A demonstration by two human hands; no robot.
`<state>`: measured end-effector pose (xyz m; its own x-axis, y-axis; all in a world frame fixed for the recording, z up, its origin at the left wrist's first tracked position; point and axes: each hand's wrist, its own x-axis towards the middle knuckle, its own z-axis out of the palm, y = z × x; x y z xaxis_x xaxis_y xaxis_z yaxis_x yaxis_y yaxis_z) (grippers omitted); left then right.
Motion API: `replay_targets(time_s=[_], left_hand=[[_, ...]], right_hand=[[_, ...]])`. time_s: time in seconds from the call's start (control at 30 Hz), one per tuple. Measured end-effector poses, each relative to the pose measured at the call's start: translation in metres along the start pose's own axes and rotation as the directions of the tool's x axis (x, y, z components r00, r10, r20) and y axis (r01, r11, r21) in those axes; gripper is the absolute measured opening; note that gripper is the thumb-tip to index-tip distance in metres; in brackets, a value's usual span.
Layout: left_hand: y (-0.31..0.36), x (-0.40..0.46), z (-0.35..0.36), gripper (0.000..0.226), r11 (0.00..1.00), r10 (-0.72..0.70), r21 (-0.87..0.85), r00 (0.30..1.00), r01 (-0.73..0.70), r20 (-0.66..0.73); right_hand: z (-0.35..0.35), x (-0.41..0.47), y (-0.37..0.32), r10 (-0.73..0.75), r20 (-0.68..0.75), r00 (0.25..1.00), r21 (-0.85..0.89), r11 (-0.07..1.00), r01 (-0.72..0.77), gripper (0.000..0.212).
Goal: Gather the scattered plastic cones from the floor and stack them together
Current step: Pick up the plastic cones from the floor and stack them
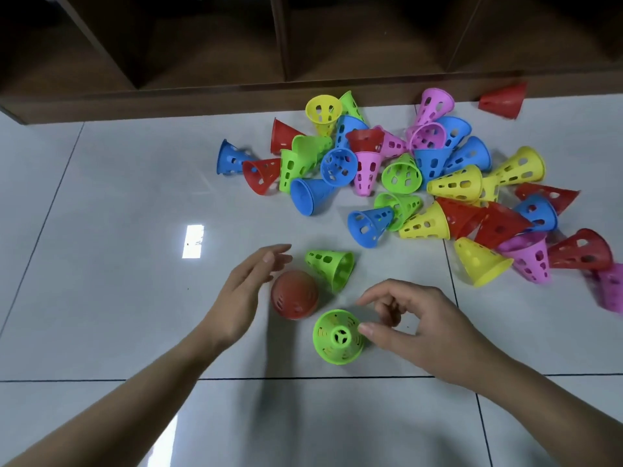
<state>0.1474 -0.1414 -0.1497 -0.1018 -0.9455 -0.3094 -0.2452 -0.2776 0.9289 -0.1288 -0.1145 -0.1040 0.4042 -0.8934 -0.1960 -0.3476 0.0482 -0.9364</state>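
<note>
Right hand (414, 328): fingers pinch the rim of an upright green cone (338, 337), wide end down on the floor (101, 298). Left hand (244, 291): fingers spread and empty, just beside an upright red cone (295, 299); contact cannot be confirmed. A second green cone (332, 268) lies on its side just behind them. The main pile of cones (421, 176) is scattered near the wooden shelf unit (202, 99), unstacked.

Risks: the light rim pinch may slip, tipping the cone. The tiles look glossy, so a nudged cone could slide or roll. Stacking the cones off-axis may jam them.
</note>
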Motion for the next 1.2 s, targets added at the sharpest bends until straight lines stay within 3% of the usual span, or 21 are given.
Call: replay_targets(time_s=[0.1,0.23,0.33,0.47,0.63,0.77,0.9,1.0,1.1,1.2], left_hand=[[0.007,0.034,-0.006,0.038,0.99,-0.056,0.132,0.997,0.05,0.044],[0.018,0.078,-0.005,0.049,0.916,-0.128,0.402,0.943,-0.007,0.309],[0.02,0.1,0.006,0.056,0.89,-0.14,0.446,0.876,-0.093,0.462],[0.013,0.124,0.021,0.063,0.71,-0.093,0.632,0.849,-0.309,0.52],[0.01,0.127,0.037,0.076,0.683,0.003,0.636,0.872,-0.359,0.489],[0.012,0.116,0.03,0.071,0.754,0.021,0.605,0.93,-0.256,0.367],[0.027,0.094,0.003,0.037,0.816,0.003,0.56,0.969,-0.145,0.247],[0.045,0.075,-0.02,0.034,0.825,-0.011,0.555,0.979,-0.106,0.203],[0.07,0.055,-0.036,0.039,0.816,0.005,0.569,0.985,-0.103,0.171],[0.093,0.036,-0.037,0.038,0.912,0.037,0.403,0.995,-0.073,0.097]], right_hand=[[-0.007,0.009,0.015,0.028,-0.142,0.989,0.013,1.0,-0.027,0.01],[-0.027,0.026,0.046,0.012,-0.302,0.953,-0.071,0.997,-0.036,0.015],[-0.047,0.039,0.064,-0.108,-0.38,0.919,-0.269,0.963,0.002,0.016],[-0.081,0.062,0.079,-0.261,-0.428,0.865,-0.572,0.819,-0.036,0.041],[-0.097,0.083,0.09,-0.11,-0.312,0.944,-0.72,0.676,-0.159,0.064],[-0.098,0.087,0.096,-0.044,-0.247,0.968,-0.824,0.535,-0.186,0.057],[-0.091,0.083,0.098,-0.054,-0.219,0.974,-0.887,0.427,-0.176,0.046],[-0.079,0.084,0.097,0.063,-0.201,0.978,-0.908,0.364,-0.21,0.052],[-0.068,0.084,0.095,0.053,-0.207,0.977,-0.895,0.394,-0.211,0.051],[-0.057,0.08,0.087,0.042,-0.222,0.974,-0.82,0.533,-0.209,0.039]])
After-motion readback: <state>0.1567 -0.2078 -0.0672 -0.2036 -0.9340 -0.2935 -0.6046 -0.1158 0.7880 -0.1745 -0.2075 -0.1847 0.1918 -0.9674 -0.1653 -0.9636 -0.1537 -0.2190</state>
